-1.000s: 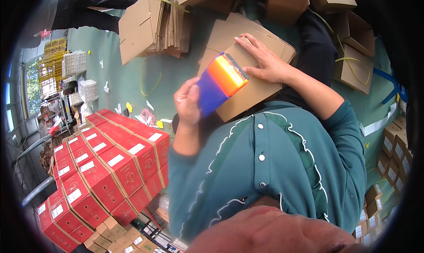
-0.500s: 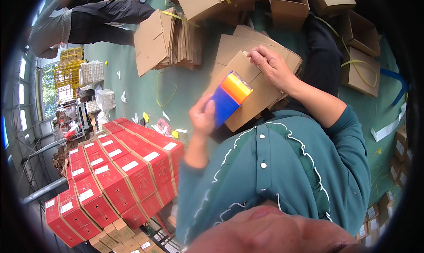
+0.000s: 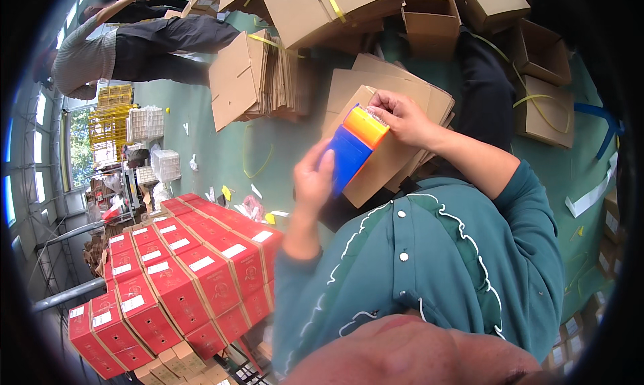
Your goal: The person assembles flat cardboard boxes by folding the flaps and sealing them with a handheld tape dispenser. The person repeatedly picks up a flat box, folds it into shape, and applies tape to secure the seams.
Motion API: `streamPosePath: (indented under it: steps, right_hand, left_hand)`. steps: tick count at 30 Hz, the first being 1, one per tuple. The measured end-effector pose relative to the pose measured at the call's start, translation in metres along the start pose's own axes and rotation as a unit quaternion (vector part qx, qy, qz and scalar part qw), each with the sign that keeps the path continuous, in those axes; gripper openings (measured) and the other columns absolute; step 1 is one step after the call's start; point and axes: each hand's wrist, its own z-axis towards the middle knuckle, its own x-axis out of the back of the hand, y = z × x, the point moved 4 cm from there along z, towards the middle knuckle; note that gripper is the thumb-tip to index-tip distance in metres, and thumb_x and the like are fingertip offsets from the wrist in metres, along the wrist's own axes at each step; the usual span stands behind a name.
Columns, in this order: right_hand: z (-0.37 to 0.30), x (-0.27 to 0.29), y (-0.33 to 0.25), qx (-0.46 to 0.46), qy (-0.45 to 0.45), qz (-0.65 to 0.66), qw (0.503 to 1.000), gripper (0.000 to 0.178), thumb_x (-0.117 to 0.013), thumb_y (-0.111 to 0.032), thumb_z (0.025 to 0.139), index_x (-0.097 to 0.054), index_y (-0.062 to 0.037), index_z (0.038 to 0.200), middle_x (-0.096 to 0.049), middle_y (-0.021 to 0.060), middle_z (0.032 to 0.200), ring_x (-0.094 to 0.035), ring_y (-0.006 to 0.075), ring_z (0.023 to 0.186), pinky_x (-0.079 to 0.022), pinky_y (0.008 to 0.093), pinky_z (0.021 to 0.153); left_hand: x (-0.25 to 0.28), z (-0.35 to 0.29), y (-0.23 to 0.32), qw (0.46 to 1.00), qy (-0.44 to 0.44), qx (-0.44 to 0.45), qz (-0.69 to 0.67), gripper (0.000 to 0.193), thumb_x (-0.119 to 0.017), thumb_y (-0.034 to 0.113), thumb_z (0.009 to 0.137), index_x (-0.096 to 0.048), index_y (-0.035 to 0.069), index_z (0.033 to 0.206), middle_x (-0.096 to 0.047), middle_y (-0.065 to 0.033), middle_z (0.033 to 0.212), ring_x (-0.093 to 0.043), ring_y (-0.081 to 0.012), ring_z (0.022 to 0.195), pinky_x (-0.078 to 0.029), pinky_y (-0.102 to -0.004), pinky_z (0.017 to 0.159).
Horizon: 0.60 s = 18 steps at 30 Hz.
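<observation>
The teal shirt (image 3: 449, 271) with white-edged frills is nearest. Beyond it, the left hand (image 3: 315, 181) is closed around the blue body of a tape dispenser (image 3: 352, 150), thumb along its side. The dispenser is tilted, its orange end pointing up and right, over the left edge of the topmost flat carton (image 3: 392, 167); its blue end juts out past that edge. Whether it touches the carton, I cannot tell.

The right hand (image 3: 402, 118) is near the carton's upper corner, with thumb and fingers drawn together at the dispenser's toothed end; whether they pinch any tape is too small to tell. More flat cartons (image 3: 422, 83) show beyond the top one's upper edge.

To the left rises a stack of red boxes (image 3: 208, 284) with white labels. Farther out on the green floor (image 3: 201, 140) stand a strapped cardboard bundle (image 3: 235, 86) and an open brown box (image 3: 433, 32). Farthest off are yellow crates (image 3: 114, 103) and a co-worker in grey (image 3: 87, 63).
</observation>
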Motion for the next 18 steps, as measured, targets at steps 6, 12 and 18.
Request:
streamPosePath:
  steps: [6, 12, 18]
  right_hand:
    - [0.009, 0.013, 0.012, 0.027, 0.002, -0.050, 0.998, 0.019, -0.060, -0.019, 0.099, -0.059, -0.0014, 0.090, -0.058, -0.0011, 0.076, -0.051, 0.0060, 0.072, -0.044, 0.0245, 0.066]
    - [0.017, 0.078, 0.034, 0.013, 0.052, -0.039, 0.998, 0.022, -0.062, -0.022, 0.098, -0.060, -0.0023, 0.088, -0.051, -0.0052, 0.070, -0.042, 0.0037, 0.065, -0.038, 0.0227, 0.059]
    - [0.021, 0.090, 0.034, 0.009, 0.050, -0.039, 0.998, 0.022, -0.061, -0.023, 0.099, -0.059, -0.0032, 0.088, -0.049, -0.0064, 0.072, -0.040, 0.0040, 0.068, -0.037, 0.0220, 0.061]
  left_hand:
    - [0.006, -0.002, 0.018, 0.997, -0.020, 0.028, 0.076, 0.038, -0.062, 0.016, 0.095, -0.061, 0.000, 0.130, -0.068, -0.0048, 0.103, -0.058, -0.0075, 0.084, -0.050, -0.0255, 0.080]
    - [0.019, -0.022, 0.015, 0.990, -0.022, 0.007, 0.136, 0.037, -0.061, 0.013, 0.094, -0.063, 0.005, 0.130, -0.068, -0.0036, 0.093, -0.058, -0.0091, 0.080, -0.050, -0.0270, 0.077]
    - [0.002, -0.007, 0.034, 0.983, -0.055, 0.032, 0.173, 0.035, -0.060, 0.016, 0.095, -0.065, 0.007, 0.128, -0.060, -0.0035, 0.075, -0.056, -0.0084, 0.071, -0.049, -0.0271, 0.069]
